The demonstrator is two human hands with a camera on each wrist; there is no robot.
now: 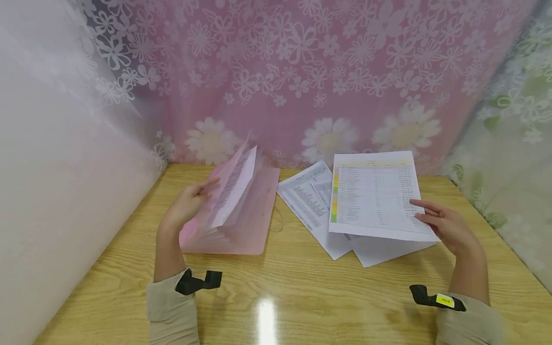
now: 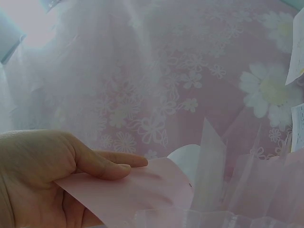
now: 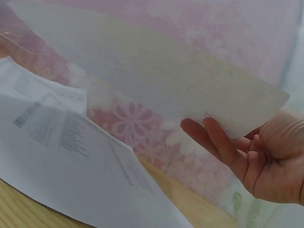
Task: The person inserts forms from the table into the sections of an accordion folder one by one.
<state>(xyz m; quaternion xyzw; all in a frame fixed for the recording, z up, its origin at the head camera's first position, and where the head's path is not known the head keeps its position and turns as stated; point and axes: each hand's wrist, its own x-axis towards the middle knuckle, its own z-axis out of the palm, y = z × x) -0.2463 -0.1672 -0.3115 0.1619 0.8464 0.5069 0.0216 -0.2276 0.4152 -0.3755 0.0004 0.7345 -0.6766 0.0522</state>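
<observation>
my left hand holds open the pink expanding folder, which lies on the wooden table toward its left rear corner. thumb and fingers pinch a pink divider, the thumb pressed flat on top; a printed page stands upright in a pocket just beside the fingers. my right hand holds a printed sheet by its right edge, lifted clear of the table; the fingers lie nearly straight under the paper, the thumb's position hidden. beneath the lifted sheet, loose printed papers lie fanned on the table near its rear edge, just right of the folder. flowered pink curtain behind.
</observation>
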